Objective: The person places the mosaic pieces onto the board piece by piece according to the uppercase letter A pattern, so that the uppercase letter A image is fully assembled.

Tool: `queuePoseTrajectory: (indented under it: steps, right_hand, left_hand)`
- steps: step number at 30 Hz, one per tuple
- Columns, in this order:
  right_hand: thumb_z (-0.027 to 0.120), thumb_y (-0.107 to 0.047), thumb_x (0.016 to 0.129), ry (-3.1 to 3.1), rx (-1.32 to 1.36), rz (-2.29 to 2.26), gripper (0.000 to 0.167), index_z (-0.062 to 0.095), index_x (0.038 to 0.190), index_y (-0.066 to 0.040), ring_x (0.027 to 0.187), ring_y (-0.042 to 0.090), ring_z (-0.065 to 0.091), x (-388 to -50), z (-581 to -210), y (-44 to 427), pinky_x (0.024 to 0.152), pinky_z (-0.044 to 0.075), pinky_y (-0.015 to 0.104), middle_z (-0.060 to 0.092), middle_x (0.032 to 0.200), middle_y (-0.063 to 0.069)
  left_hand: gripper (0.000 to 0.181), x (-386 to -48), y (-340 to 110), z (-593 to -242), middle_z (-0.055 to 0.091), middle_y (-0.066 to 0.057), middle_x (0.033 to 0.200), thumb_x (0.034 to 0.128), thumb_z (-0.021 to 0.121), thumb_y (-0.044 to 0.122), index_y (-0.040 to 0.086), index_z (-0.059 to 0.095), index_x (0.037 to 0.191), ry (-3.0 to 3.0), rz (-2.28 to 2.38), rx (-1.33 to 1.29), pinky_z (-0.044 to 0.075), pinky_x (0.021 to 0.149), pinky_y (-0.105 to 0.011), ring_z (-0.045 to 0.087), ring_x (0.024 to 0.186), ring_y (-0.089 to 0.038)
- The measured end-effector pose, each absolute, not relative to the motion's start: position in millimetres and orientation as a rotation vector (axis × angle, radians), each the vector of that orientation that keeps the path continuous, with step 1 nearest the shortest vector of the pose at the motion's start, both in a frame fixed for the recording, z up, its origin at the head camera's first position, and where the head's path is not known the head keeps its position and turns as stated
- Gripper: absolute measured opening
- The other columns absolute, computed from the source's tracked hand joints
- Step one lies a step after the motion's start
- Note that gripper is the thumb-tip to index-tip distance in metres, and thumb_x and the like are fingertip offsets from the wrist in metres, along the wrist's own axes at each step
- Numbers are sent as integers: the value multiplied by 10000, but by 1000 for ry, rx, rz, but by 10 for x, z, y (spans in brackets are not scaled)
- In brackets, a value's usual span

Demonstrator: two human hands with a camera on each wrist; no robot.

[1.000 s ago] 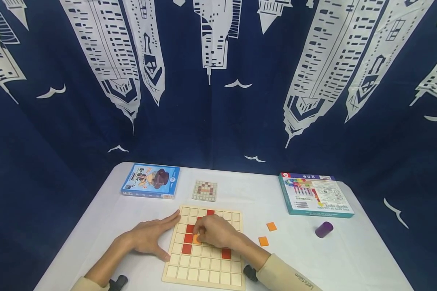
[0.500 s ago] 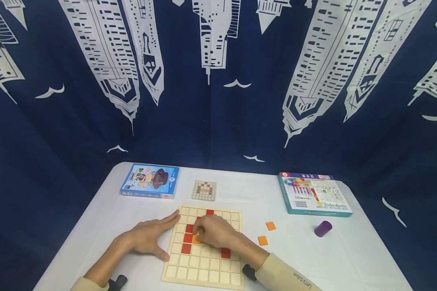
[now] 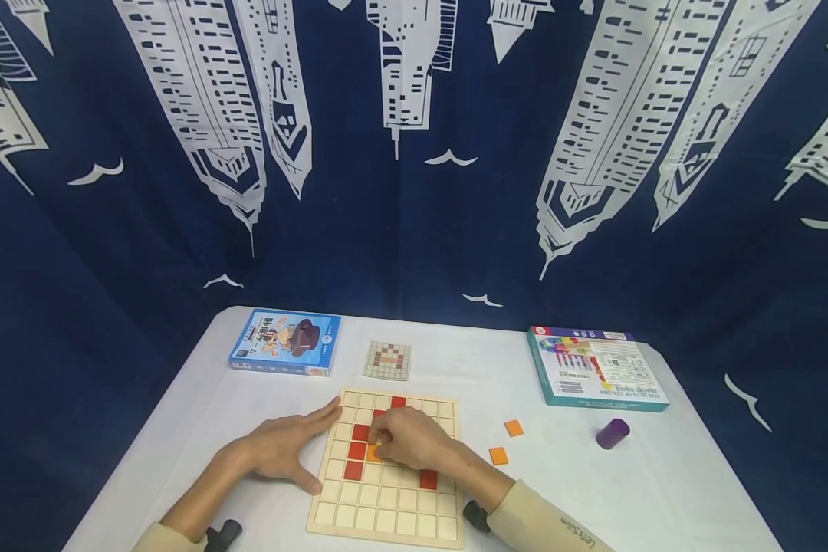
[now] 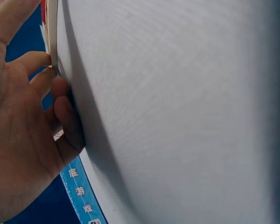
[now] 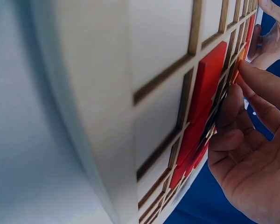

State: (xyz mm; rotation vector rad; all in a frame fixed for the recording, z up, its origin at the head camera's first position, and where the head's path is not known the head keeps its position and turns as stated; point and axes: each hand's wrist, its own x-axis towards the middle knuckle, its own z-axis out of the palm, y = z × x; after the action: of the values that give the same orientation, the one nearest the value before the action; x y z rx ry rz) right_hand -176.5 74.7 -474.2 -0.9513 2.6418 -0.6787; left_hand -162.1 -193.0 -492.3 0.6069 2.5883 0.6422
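Note:
A pale wooden grid board [image 3: 367,520] lies at the front middle of the white table, with several red square tiles [image 3: 353,470] set in its cells. My left hand [image 3: 276,448] is spread at the board's left side, its thumb and fingertips touching the edge. Over the board's middle, my right hand [image 3: 414,438] pinches an orange square tile [image 3: 374,453] at a cell right of a red one. The right wrist view has the thumb against that orange tile [image 5: 240,64]; the fingers curl below. My right hand covers part of the upper middle cells.
Two loose orange tiles [image 3: 499,456] lie right of the board. Behind it is a small pattern card [image 3: 388,361]. A blue box [image 3: 286,343] stands back left and a teal-edged box [image 3: 599,369] back right. A purple cylinder [image 3: 612,434] is in front of the latter.

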Motion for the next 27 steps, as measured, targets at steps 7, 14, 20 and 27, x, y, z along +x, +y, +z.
queuePoseTrajectory:
  steps: [7,14,20,27]
  right_hand:
    - [790,-188,872,2637,-947,-679,108,767,976,-207,612,11,502,-1761,-4748,776,566,443,189,563,681,-161]
    - [777,-230,886,2667,-946,-683,95,762,978,-215,696,11,519,-1731,-4690,920,646,458,197,604,770,-177]
    - [768,-193,889,2605,-875,-824,114,752,999,-217,740,17,535,-1729,-4647,1254,680,472,202,631,833,-183]
    - [784,-167,872,2593,-822,-855,150,755,1018,-188,742,35,544,-1723,-4627,1806,659,481,211,650,852,-150]
  left_hand:
    - [1239,-1617,-1928,-4912,152,63,1689,582,871,646,278,276,1604,2578,647,623,346,1031,-735,385,1446,-371]
    - [1243,-1612,-1927,-4912,153,58,1689,575,876,641,273,282,1603,2583,651,622,348,1030,-734,381,1449,-368]
    - [1258,-1615,-1928,-4912,151,66,1687,565,869,657,273,275,1605,2583,663,614,325,1037,-748,369,1456,-372]
    - [1253,-1616,-1927,-4916,151,58,1689,565,872,649,266,283,1603,2588,654,622,330,1033,-747,372,1451,-386]
